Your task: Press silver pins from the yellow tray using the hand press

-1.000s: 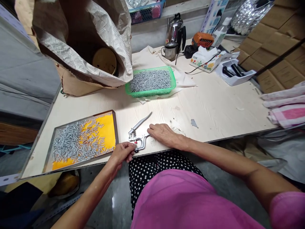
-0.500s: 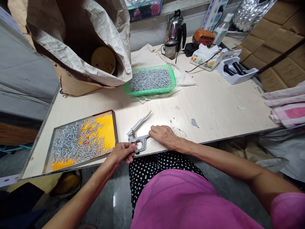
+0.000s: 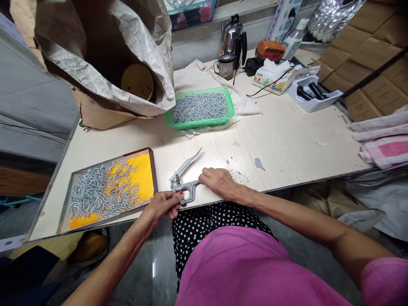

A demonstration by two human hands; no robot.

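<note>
Metal pliers (image 3: 190,185) have right fingers (image 3: 205,175) clamped on one slim handle (image 3: 195,183), left fingers (image 3: 172,199) together.

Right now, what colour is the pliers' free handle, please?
The free handle is grey; the head view shows it best.

No text is legible: right of the kettle (image 3: 231,35), characters on the orange device (image 3: 269,50) and print on the bottle (image 3: 293,41) are blurred.
</note>
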